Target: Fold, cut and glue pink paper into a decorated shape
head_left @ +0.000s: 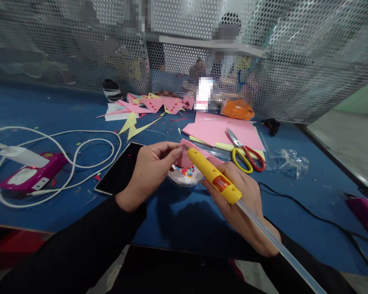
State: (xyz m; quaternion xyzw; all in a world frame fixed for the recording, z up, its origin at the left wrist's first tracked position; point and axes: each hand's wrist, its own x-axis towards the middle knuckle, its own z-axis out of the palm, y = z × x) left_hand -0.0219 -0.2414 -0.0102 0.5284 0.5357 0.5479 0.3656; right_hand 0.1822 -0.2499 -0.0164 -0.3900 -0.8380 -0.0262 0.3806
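My right hand (237,200) is wrapped round a yellow hot glue gun (210,171), with a long clear glue stick (276,241) coming out of its back end. The gun's nozzle points up and left, close to the fingertips of my left hand (153,167). Thumb and forefinger of that hand pinch a piece of pink paper (184,156) at its left corner. Below the paper sits a small whitish dish or cup (185,175) with red, blue and yellow bits; my hands partly cover it.
Scissors (242,151) lie on pink and yellow paper sheets (225,128). A dark tablet (119,169) is beside my left wrist. Purple power strip (33,173) and white cable are at left, cut pink paper (159,104) at the back, orange bundle (237,109) near the mesh (184,61).
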